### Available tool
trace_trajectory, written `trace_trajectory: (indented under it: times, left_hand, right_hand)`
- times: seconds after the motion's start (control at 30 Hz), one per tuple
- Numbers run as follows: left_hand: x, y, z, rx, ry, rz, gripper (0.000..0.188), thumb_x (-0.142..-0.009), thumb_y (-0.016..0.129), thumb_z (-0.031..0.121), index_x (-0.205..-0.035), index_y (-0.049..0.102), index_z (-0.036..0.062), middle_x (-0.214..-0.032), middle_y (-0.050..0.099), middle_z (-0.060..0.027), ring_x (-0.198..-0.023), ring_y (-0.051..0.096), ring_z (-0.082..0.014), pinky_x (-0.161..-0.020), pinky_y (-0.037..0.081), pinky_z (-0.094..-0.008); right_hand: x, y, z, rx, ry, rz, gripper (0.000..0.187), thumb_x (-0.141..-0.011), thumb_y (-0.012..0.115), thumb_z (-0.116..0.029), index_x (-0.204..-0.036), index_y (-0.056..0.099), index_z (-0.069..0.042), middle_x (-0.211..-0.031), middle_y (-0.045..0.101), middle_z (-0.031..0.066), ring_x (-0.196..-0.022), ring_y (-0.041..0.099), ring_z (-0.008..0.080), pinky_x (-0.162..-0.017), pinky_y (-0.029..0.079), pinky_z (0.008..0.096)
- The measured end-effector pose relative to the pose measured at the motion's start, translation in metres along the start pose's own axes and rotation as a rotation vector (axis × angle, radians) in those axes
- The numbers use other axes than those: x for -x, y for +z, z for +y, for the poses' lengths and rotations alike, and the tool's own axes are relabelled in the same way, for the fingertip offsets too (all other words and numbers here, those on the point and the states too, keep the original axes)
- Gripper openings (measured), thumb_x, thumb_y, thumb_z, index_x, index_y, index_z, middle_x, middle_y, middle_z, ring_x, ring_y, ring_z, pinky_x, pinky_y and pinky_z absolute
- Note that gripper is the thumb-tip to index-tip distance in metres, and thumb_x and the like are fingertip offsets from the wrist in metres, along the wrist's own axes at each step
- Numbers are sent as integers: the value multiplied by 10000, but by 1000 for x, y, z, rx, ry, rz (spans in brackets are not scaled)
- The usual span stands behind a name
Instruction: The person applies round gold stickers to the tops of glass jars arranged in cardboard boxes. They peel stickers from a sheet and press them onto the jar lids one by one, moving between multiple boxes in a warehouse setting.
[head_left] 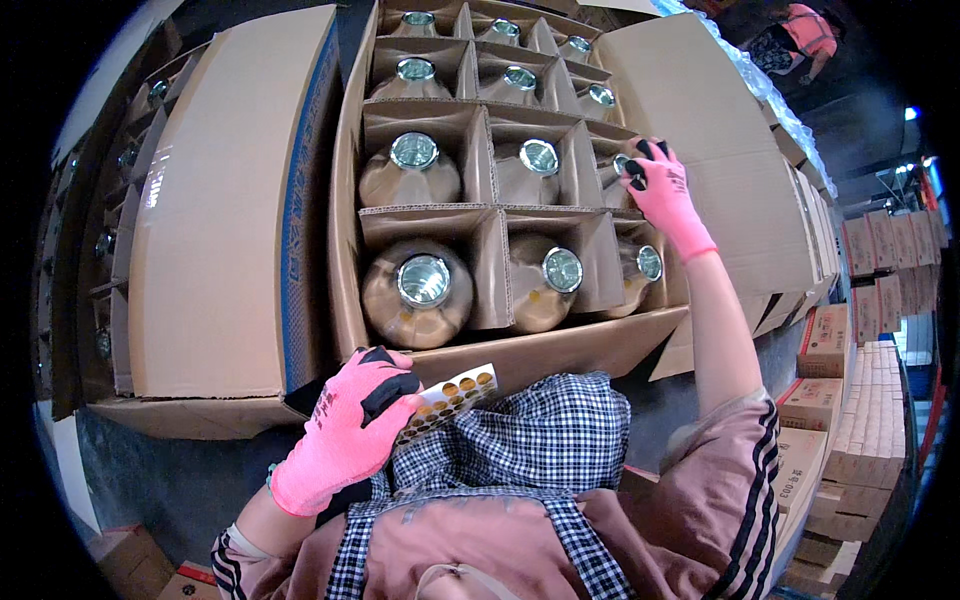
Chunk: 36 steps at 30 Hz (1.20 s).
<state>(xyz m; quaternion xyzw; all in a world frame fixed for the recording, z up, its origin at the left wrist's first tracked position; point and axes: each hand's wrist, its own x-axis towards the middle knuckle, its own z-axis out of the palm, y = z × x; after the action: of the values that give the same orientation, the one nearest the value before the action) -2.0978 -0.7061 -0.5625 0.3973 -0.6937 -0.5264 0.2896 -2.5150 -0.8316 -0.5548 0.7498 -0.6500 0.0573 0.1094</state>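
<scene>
A brown carton stands open before me, split by cardboard dividers into cells. Each visible cell holds a clear round-bellied glass bottle, such as the one at front left; small gold dots show on some front bottles. My left hand, in a pink glove with black fingertips, is closed on a sheet of round gold stickers near the carton's front edge. At the right column, my gloved right hand bends its fingers around the rim of a glass bottle. Whether a sticker is between those fingers is hidden.
Another open carton of bottles stands to the left, its flap raised. The right flap of my carton folds outward. Stacked boxes line the right side. A person in an orange-pink top is at far right.
</scene>
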Motion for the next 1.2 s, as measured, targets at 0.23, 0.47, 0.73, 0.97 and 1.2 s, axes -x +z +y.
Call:
trace_trajectory:
  times: [0.23, 0.47, 0.73, 0.97, 1.2]
  left_hand:
    - [2, 5, -1, -119, 29, 17, 86, -733, 584, 25, -812, 587, -10, -840, 578, -146, -906, 535, -301, -783, 428, -357]
    - [0, 7, -4, -166, 42, 7, 103, -747, 597, 75, -819, 606, 1, -848, 575, -156, -910, 530, -320, -780, 423, -382]
    - [0, 6, 2, -99, 47, 12, 123, -753, 604, 95, -826, 603, -5, -874, 579, -173, -893, 534, -335, -788, 426, -380]
    - [3, -3, -5, -44, 148, 68, 130, -748, 607, 67, -837, 578, -23, -861, 573, -183, -849, 540, -351, -760, 441, -387]
    - [2, -10, 6, -195, 322, 79, 186, -692, 651, 61, -851, 569, 8, -822, 560, -121, -878, 538, -322, -789, 412, -415]
  right_hand:
    - [-21, 27, -4, 273, -105, -339, 224, -657, 647, -122, -879, 637, -88, -1250, 451, 155, -1193, 364, 384, -989, 289, 490]
    - [-27, 38, 6, 360, -263, -307, 229, -692, 603, -96, -920, 629, -93, -1256, 451, 138, -1214, 354, 347, -1012, 268, 476]
    - [-14, 4, -9, -49, 81, 255, 383, -637, 727, -181, -972, 581, -66, -1082, 541, 130, -1045, 482, 315, -894, 390, 412]
    - [74, -90, -174, -881, -193, 6, 410, -666, 718, -148, -1015, 557, -6, -997, 596, 134, -953, 572, 273, -852, 437, 369]
    - [99, -75, -223, -1053, -18, -235, 217, -651, 740, -139, -781, 615, -19, -784, 618, 90, -766, 604, 247, -754, 464, 317]
